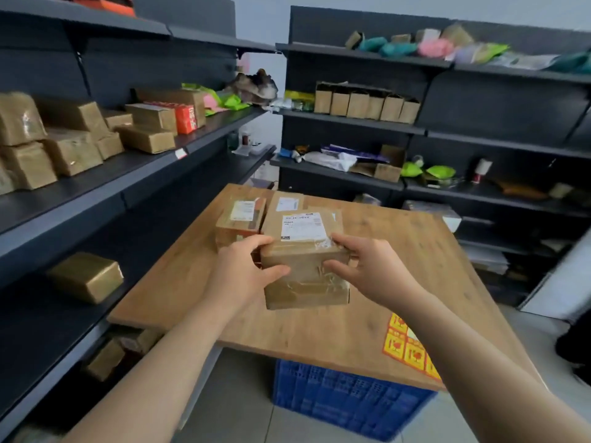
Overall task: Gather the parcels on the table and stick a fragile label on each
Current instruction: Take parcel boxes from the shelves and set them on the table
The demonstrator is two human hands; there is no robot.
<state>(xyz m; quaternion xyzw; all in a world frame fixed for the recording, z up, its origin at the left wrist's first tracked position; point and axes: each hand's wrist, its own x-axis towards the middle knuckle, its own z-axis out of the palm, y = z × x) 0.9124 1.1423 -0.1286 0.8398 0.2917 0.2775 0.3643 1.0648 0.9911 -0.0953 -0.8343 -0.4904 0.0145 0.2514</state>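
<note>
Gripped from both sides by the curled left hand (pixel 243 270) and right hand (pixel 367 266), the parcel (pixel 303 270) is found at the table (pixel 319 334) middle, other parcels (pixel 240 222) at 11 o'clock, and is judged stiff, light, tape-slippery, best held at its side edges.

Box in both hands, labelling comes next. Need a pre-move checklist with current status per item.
1. Grip: left hand and right hand both hold the box: ok.
2. Box resting on the table or lifted: cannot tell.
3. Bare table in front to set it down: ok.
4. Label sheet on the table, by the right forearm: ok.
5. Free hand to peel a label: not ok, both busy.
6. Fragile label on the box: not ok, only a white shipping label shows on top.
</note>
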